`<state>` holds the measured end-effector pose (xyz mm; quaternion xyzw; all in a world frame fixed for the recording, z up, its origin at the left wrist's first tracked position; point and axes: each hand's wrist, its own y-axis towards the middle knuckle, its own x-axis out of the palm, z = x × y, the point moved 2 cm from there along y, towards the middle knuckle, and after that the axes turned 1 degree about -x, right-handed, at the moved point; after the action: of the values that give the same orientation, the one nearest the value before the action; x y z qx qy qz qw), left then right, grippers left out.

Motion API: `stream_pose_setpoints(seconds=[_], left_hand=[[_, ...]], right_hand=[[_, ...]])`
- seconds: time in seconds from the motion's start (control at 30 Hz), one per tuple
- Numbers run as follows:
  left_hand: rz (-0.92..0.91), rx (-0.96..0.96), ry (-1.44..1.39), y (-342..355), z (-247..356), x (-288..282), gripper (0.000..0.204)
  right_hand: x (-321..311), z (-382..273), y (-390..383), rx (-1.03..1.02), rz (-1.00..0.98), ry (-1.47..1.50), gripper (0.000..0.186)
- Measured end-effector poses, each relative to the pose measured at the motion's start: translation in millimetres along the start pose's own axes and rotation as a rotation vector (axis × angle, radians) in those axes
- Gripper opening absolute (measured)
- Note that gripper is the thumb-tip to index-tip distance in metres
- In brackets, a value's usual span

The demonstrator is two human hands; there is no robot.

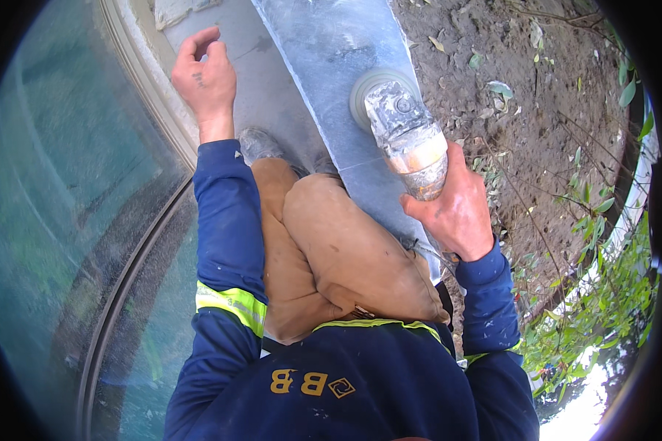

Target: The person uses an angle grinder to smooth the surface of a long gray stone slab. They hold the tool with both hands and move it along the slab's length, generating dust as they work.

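Observation:
My right hand (460, 209) is wrapped round the body of a dust-caked angle grinder (408, 136). The grinder's round pale disc (368, 92) lies against the top of a long blue-grey stone slab (324, 37), near its right edge; whether it spins I cannot tell. My left hand (207, 81) is raised to the left of the slab, touching nothing visible. Its fingers are half curled, with a gap between thumb and forefinger. My bent knees in tan trousers (346, 235) are close beside the slab, and a dusty shoe (259, 143) shows below my left wrist.
A framed glass pane (66, 169) stands along the left, its pale frame (151, 81) beside a grey floor strip (261, 92). Bare soil (485, 88) with dry leaves borders the slab on the right. Leafy branches (596, 272) reach in from the far right.

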<state>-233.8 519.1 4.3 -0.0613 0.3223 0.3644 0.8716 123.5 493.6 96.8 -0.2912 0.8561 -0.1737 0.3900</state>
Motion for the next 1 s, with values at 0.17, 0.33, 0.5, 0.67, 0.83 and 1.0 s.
stream_pose_setpoints(seconds=[0.17, 0.33, 0.5, 0.67, 0.83, 1.0], left_hand=[[-0.005, 0.048, -0.002, 0.0, 7.6, -0.1, 0.022], [-0.245, 0.600, -0.065, -55.8, 100.0, 26.2, 0.029], [-0.626, 0.798, -0.251, -148.8, 165.8, 40.7, 0.025], [-0.650, 0.810, -0.234, -167.6, 162.6, 48.5, 0.028], [-0.616, 0.798, -0.227, -166.6, 156.9, 52.5, 0.028], [-0.610, 0.815, -0.195, -171.5, 158.3, 53.1, 0.027]], right_hand=[[-1.5, -5.6, 10.4, -0.005, 0.058, 0.006, 0.063], [-5.8, 1.5, -0.1, 0.007, 0.030, -0.008, 0.064], [-2.6, 6.9, -0.6, -0.046, 0.056, -0.028, 0.052], [-3.4, 10.9, -9.2, -0.091, 0.050, -0.012, 0.046], [-0.5, 6.4, -4.8, -0.073, 0.083, 0.017, 0.047], [-0.8, 13.0, -9.6, -0.097, 0.071, 0.007, 0.050]])
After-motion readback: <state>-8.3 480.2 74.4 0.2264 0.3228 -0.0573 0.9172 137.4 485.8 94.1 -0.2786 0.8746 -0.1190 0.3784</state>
